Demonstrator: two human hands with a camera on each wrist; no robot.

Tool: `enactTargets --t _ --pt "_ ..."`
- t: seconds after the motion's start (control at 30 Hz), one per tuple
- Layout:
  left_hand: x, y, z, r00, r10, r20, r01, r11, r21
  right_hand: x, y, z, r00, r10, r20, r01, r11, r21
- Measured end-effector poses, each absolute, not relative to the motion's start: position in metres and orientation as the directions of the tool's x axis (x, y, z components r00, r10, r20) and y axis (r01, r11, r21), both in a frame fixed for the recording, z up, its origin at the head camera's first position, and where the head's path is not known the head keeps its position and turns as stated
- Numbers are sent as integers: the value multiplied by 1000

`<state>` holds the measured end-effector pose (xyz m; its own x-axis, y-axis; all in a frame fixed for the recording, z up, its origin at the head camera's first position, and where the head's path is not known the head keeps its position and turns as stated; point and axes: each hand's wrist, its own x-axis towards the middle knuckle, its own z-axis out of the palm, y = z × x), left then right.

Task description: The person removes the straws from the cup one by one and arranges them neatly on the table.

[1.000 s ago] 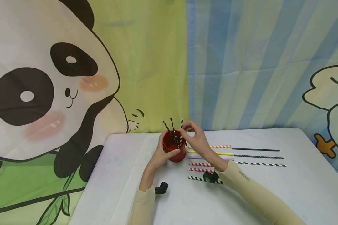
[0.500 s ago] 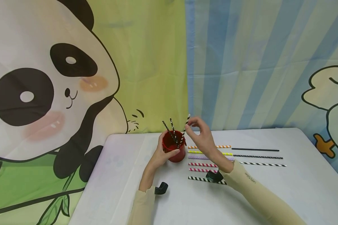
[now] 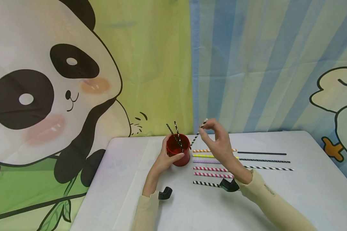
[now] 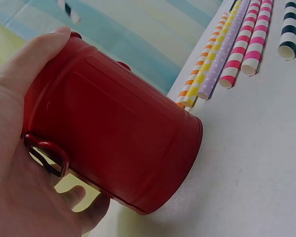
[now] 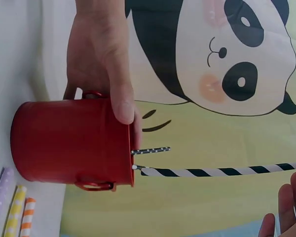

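Observation:
My left hand (image 3: 163,159) holds a small red bucket (image 3: 186,160) upright on the table, thumb at its near side and fingers round the left. Two black straws with white dots (image 3: 170,129) stand inside, leaning left. Between thumb and fingertips my right hand (image 3: 220,145) pinches a black-and-white striped straw (image 3: 199,132), tilted up to the right. Its lower end is close to the bucket's right rim; in the right wrist view, the striped straw (image 5: 212,172) appears just outside the mouth. The left wrist view has the bucket (image 4: 113,128) beside the left hand (image 4: 19,163).
Right of the bucket, paper straws lie in rows: orange-striped (image 3: 200,150), yellow (image 3: 200,156), lilac (image 3: 205,161), red-striped (image 3: 209,169), pink-striped (image 3: 211,175) and black-striped (image 3: 205,183). Further right are a plain black straw (image 3: 261,153), a dotted one (image 3: 266,160) and a striped one (image 3: 273,168).
The right hand has moved right with the striped straw. That straw went from standing in the bucket to tilting at its right rim, lower end out. The left hand and bucket stayed put.

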<state>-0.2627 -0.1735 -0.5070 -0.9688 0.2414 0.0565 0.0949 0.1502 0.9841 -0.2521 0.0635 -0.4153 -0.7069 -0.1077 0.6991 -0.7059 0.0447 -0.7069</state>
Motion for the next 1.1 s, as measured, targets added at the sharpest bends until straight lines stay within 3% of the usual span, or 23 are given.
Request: enactTargets --t 0.13,0.33,0.6,0.9,1.1 --pt "-271 -176 -524 -972 224 75 112 157 981 -247 71 -419 -691 -129 711 -722 80 -687" --pt "-274 -176 -529 -969 232 82 122 165 979 -239 82 -431 -660 -205 723 -749 262 -609" --pt "-274 -177 -530 -971 227 74 116 176 977 -228 93 -440 -492 -404 771 -823 504 -261" --pt "-273 -177 -527 -972 224 64 108 187 976 -213 102 -448 -547 -515 661 -774 612 -164" --pt "-273 -176 -527 -973 223 59 102 186 977 -208 111 -452 -545 -534 647 -768 628 -128"
